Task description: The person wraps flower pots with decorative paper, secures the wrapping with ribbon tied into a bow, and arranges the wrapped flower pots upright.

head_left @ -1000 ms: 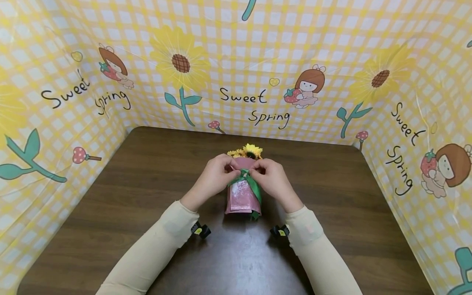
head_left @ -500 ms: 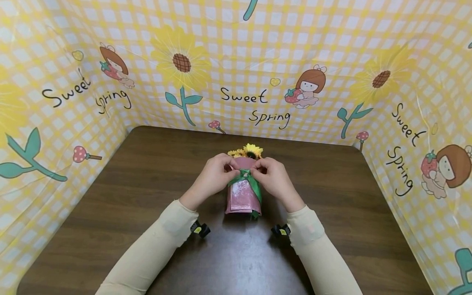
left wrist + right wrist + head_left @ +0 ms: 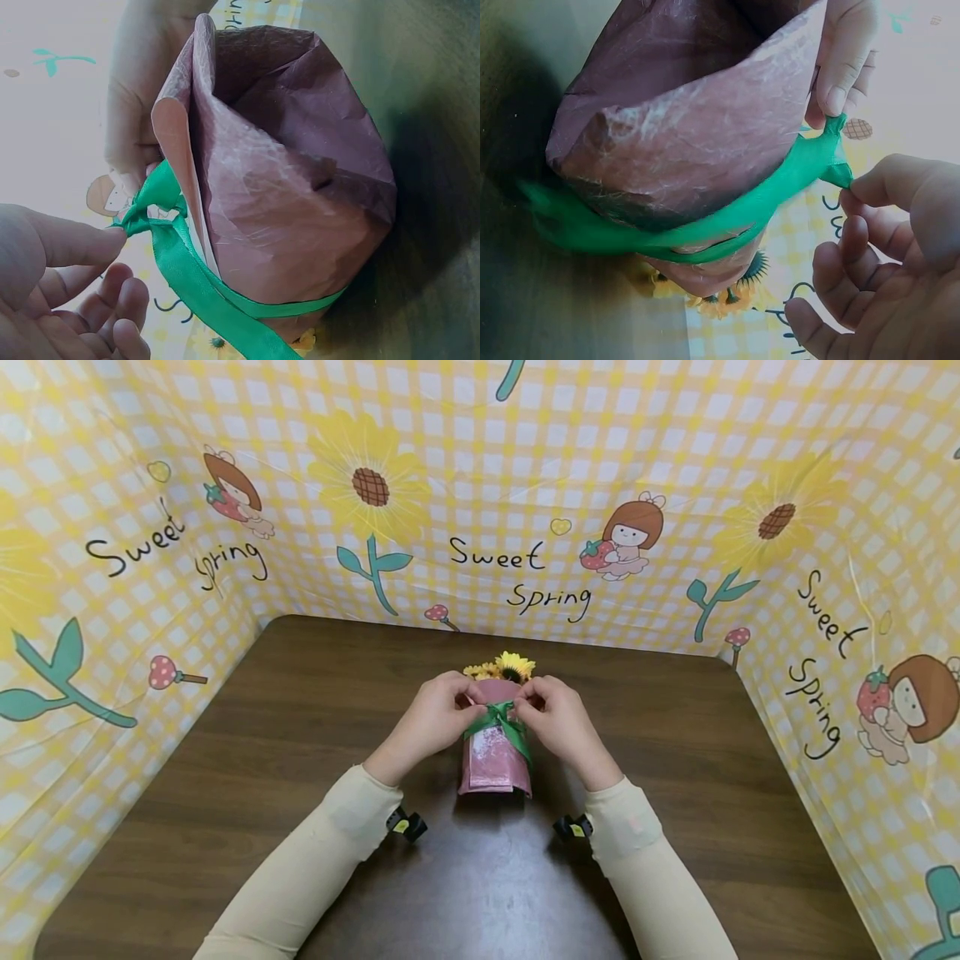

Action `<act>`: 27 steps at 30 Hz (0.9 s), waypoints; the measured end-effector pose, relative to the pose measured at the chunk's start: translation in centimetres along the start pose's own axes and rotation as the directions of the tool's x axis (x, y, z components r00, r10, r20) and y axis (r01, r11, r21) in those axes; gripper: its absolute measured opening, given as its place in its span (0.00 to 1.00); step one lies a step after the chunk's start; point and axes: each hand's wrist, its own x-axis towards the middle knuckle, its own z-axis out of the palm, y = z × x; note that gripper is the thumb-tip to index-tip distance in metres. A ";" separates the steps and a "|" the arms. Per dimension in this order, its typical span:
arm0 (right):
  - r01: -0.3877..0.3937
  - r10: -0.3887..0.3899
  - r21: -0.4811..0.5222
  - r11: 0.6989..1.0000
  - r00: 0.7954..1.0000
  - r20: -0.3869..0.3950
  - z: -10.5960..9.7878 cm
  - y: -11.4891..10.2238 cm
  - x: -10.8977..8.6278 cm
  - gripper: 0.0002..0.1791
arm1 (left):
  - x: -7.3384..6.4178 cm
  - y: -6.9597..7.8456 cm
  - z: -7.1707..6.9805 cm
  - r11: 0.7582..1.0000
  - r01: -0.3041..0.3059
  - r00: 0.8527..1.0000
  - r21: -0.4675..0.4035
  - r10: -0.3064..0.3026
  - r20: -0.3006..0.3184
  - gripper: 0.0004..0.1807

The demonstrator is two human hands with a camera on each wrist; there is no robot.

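A bouquet in pink wrapping paper point(image 3: 491, 764) lies on the table, its yellow flowers point(image 3: 513, 667) toward the back wall. Green ribbon point(image 3: 498, 718) circles the wrap and crosses over itself on top. From the left, my left hand point(image 3: 444, 708) pinches the ribbon between thumb and index finger; the left wrist view shows the twisted part at those fingertips point(image 3: 116, 234). Opposite it, my right hand point(image 3: 553, 712) pinches another part of the ribbon, seen at its fingertips point(image 3: 853, 189) in the right wrist view. The wrap's open lower end point(image 3: 277, 97) faces me.
The brown wooden table point(image 3: 300, 693) has a yellow checked cloth point(image 3: 487, 468) standing around its back and sides. A small black camera point(image 3: 407, 825) sits at the left wrist, and another black camera point(image 3: 573, 827) at the right.
The ribbon's crossing has tightened and its tail has drawn up, so the green end below the wrap no longer shows. My right hand has shifted slightly away to the right.
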 end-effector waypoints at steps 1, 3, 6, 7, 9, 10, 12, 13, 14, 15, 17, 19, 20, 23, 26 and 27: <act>-0.003 0.003 0.000 1.000 1.000 0.000 0.0 0.0 0.0 0.04 | 0.0 0.0 0.0 1.000 0.002 1.000 -0.002 -0.002 0.001 0.03; -0.006 0.006 -0.001 1.000 1.000 0.002 0.0 0.0 0.0 0.03 | 0.0 0.0 0.0 1.000 0.008 1.000 -0.004 -0.008 0.004 0.03; -0.010 0.010 -0.006 1.000 1.000 0.011 0.0 -0.1 0.0 0.04 | 0.0 0.1 0.0 1.000 0.015 1.000 -0.004 -0.015 0.008 0.03; -0.014 0.014 -0.007 1.000 1.000 0.015 0.0 -0.1 0.0 0.04 | 0.0 0.1 0.0 1.000 0.016 1.000 -0.002 -0.016 0.008 0.03; -0.023 0.024 -0.018 1.000 0.999 0.025 0.0 -0.2 0.0 0.05 | 0.0 0.1 0.0 1.000 0.016 1.000 0.000 -0.016 0.012 0.03; -0.030 0.031 -0.026 0.999 0.999 0.031 0.1 -0.2 0.0 0.05 | 0.0 0.2 0.0 1.000 0.015 1.000 0.003 -0.015 0.014 0.03; -0.043 0.045 -0.047 0.998 0.998 0.043 0.2 -0.2 0.1 0.06 | 0.0 0.2 0.0 1.000 0.013 1.000 0.009 -0.013 0.018 0.03; -0.049 0.051 -0.057 0.997 0.997 0.049 0.3 -0.2 0.2 0.07 | 0.0 0.2 0.0 1.000 0.012 1.000 0.012 -0.013 0.019 0.02; -0.053 0.057 -0.068 0.996 0.997 0.054 0.4 -0.2 0.2 0.08 | 0.0 0.2 0.0 1.000 0.012 1.000 0.015 -0.012 0.020 0.02; -0.056 0.060 -0.076 0.996 0.996 0.058 0.4 -0.2 0.3 0.08 | 0.0 0.2 0.0 1.000 0.011 1.000 0.019 -0.012 0.020 0.02; -0.062 0.068 -0.090 0.994 0.996 0.064 0.5 -0.3 0.3 0.09 | 0.0 0.1 0.0 1.000 0.010 1.000 0.026 -0.011 0.020 0.02; -0.066 0.073 -0.102 0.993 0.995 0.066 0.6 -0.3 0.3 0.10 | 0.0 0.1 0.0 1.000 0.011 1.000 0.028 -0.012 0.020 0.02; -0.067 0.075 -0.108 0.992 0.995 0.067 0.6 -0.4 0.3 0.11 | 0.0 0.1 0.1 0.999 0.012 1.000 0.029 -0.012 0.020 0.02; -0.065 0.075 -0.135 0.989 0.995 0.070 0.6 -0.4 0.3 0.12 | 0.0 0.2 0.1 1.000 0.013 1.000 0.026 -0.013 0.021 0.02; -0.045 0.057 -0.159 0.986 0.995 0.076 0.6 -0.4 0.3 0.13 | 0.0 0.2 0.1 1.000 0.011 1.000 0.024 -0.011 0.023 0.03; -0.034 0.047 -0.167 0.985 0.996 0.077 0.6 -0.3 0.3 0.14 | 0.0 0.2 0.1 1.000 0.011 1.000 0.023 -0.011 0.024 0.03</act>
